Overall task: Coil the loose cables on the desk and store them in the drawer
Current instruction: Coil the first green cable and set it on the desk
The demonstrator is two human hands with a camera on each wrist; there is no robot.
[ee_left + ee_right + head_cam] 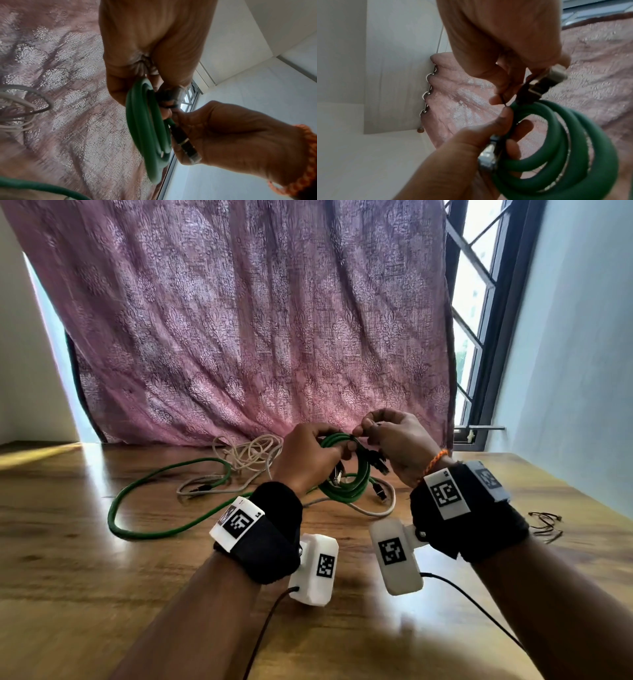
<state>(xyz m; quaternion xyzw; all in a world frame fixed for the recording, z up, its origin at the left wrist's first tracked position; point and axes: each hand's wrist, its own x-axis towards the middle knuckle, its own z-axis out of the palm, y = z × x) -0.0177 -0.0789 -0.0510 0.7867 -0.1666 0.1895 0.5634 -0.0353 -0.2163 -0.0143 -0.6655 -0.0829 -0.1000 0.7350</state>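
My left hand point(329, 453) grips a green cable wound into a coil point(349, 487) and holds it up above the wooden desk point(102, 594). My right hand point(368, 429) meets it at the coil's top and pinches a thin black tie point(503, 100) next to the cable's black plug point(544, 81). The left wrist view shows the coil point(149, 128) edge-on, with a black plug point(185, 146) lying against the right palm. In the right wrist view the left fingers point(511, 148) curl round the loops point(556, 155). No drawer is in view.
A second green cable point(144, 501) lies loose in a wide loop on the desk's left. Tangled beige cables point(246, 453) sit near the pink curtain point(239, 320), and a grey cable point(376, 510) lies under the coil. Small dark ties point(546, 525) lie at the right.
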